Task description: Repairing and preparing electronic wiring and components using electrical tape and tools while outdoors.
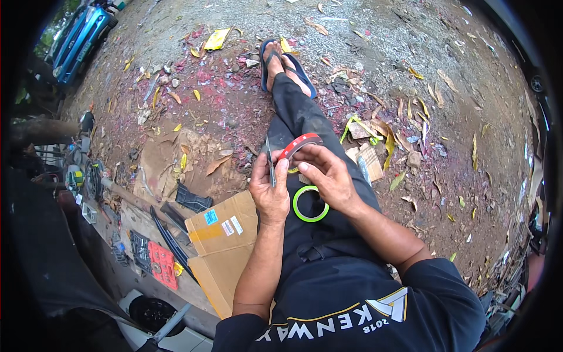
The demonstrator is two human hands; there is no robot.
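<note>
My left hand (pixel 271 190) is closed round a slim, dark, pointed metal tool (pixel 271 164), which stands upright between the fingers; its exact kind does not show. Between both hands is a roll of red-faced tape (pixel 301 142), tilted, its near end close to my left thumb. The fingers of my right hand (pixel 331 180) curl against the roll from the right, with the thumb pointing left. Below the hands, a bright green tape roll (pixel 297 212) lies on my dark trousers. A small yellow edge of something shows under my fingers, mostly hidden.
Flattened cardboard (pixel 226 243) lies at my left, beside a red tool case (pixel 162 265) and black curved strips (pixel 167 237). My feet in flip-flops (pixel 265 70) stretch ahead over dirt with leaves and litter. A blue vehicle (pixel 76 44) stands far left; a white panel with a wheel (pixel 186 338) is at lower left.
</note>
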